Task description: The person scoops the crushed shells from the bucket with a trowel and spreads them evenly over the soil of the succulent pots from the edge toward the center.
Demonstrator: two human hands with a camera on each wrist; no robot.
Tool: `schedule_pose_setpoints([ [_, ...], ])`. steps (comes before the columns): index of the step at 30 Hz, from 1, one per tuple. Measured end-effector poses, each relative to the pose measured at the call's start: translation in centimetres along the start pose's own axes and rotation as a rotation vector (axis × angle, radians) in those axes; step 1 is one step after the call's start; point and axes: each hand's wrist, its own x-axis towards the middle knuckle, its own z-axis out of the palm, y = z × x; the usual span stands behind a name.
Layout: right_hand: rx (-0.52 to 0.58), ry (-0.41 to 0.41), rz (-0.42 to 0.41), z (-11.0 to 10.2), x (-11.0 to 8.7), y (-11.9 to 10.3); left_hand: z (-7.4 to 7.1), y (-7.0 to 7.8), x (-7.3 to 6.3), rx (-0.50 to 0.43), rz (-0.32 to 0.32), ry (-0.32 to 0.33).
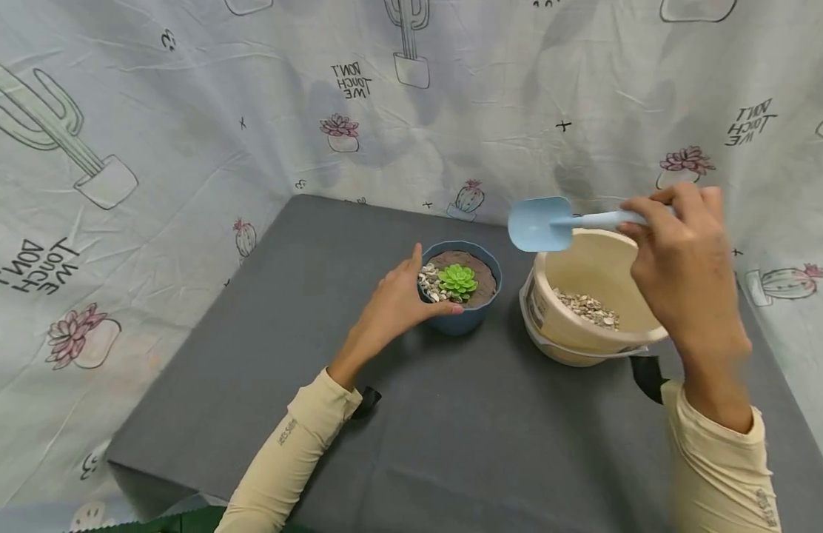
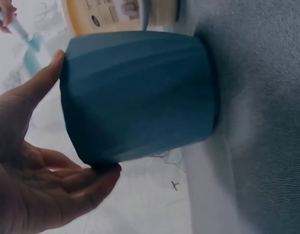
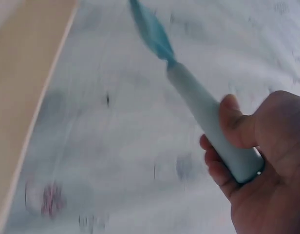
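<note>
A blue plant pot (image 1: 459, 322) stands on the grey table, holding brown soil, a green succulent (image 1: 458, 281) and white pebbles (image 1: 433, 284) along its left side. My left hand (image 1: 401, 296) grips the pot at its rim, thumb on the near side and fingers on the far left. In the left wrist view the pot's faceted wall (image 2: 140, 92) fills the middle. My right hand (image 1: 684, 252) holds a light blue trowel (image 1: 541, 224) by its handle (image 3: 203, 109), raised over the cream bucket (image 1: 538, 303). The trowel's blade points left, and no pebbles show on it.
Inside the bucket, a layer of pebbles (image 1: 588, 309) covers the bottom. Its white carrying handle (image 1: 585, 357) hangs down in front. Behind the table (image 1: 305, 296) hangs a pale cloth (image 1: 265, 111) printed with cacti, close to the table's back edge.
</note>
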Motion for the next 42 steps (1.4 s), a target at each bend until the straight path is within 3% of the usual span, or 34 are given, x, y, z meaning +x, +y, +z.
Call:
schedule_pose_setpoints([
  [3,-0.066,-0.019,0.048,-1.5,-0.9,1.8,-0.1,0.8,-0.2,0.064,0.011,-0.003],
  [6,-0.145,-0.085,0.025,-2.0,-1.7,3.6,-0.5,1.8,-0.3,0.100,0.061,-0.008],
  [12,-0.168,-0.205,-0.075,-0.2,-2.7,6.3,-0.3,5.4,0.0,0.085,0.300,-0.027],
  [15,-0.175,-0.235,-0.117,1.0,-3.1,7.1,0.7,7.6,0.7,0.069,0.415,-0.069],
  [18,-0.208,-0.259,-0.212,2.1,-3.4,7.5,2.1,9.3,1.3,0.063,0.501,-0.092],
  [21,-0.243,-0.290,-0.303,3.1,-3.7,7.8,3.5,10.3,1.6,0.084,0.548,-0.081],
  [24,-0.256,-0.327,-0.331,3.7,-4.2,8.0,4.4,10.8,1.6,0.109,0.570,-0.045],
  [27,-0.232,-0.361,-0.287,3.8,-4.5,8.4,4.8,10.9,1.8,0.122,0.579,-0.007],
  [34,-0.156,-0.439,-0.103,3.3,-4.6,9.6,5.2,11.1,2.2,0.106,0.606,0.006],
  [39,-0.075,-0.511,0.052,3.1,-4.5,9.8,5.6,11.3,2.4,0.078,0.609,0.001],
  [42,-0.035,-0.513,0.180,3.0,-4.7,9.7,5.8,11.3,2.6,0.070,0.607,-0.011],
])
